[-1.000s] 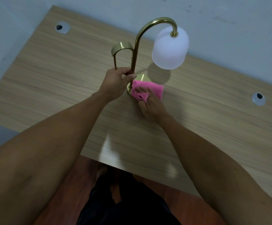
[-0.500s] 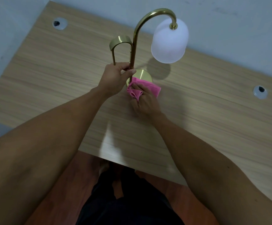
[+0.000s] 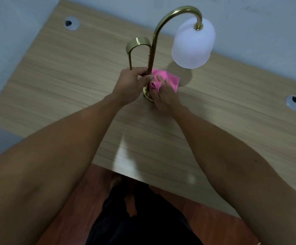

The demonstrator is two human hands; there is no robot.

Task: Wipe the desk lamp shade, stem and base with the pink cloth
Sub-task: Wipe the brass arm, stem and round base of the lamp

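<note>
While two bare forearms reach across a pale wood-grain surface (image 3: 55,82), a brass desk lamp (image 3: 154,43) stands near the far edge, just short of a grey-blue wall (image 3: 249,18). Two round cable grommets are set into the surface, one at the far left (image 3: 70,23) and one at the right (image 3: 294,102), both well apart from the lamp. Reddish-brown floor (image 3: 83,200) and dark trousers (image 3: 140,218) show below the near edge. Both hands crowd the foot of the lamp and hide most of its round base (image 3: 146,95), of which only a brass sliver shows between them.

The stem (image 3: 153,50) rises upright from the base, arches over at the top and curves down to the right, ending in a frosted white bell-shaped shade (image 3: 193,45) whose mouth faces the surface. A shorter brass hoop (image 3: 138,44) loops beside the stem on the left. The shade casts a soft shadow just behind the cloth.

The left hand (image 3: 131,84) is closed around the lower stem, thumb and fingers pinching it. The right hand (image 3: 163,96) presses down with fingers spread on the pink cloth (image 3: 170,78), which lies bunched on the base, touching the right side of the stem.
</note>
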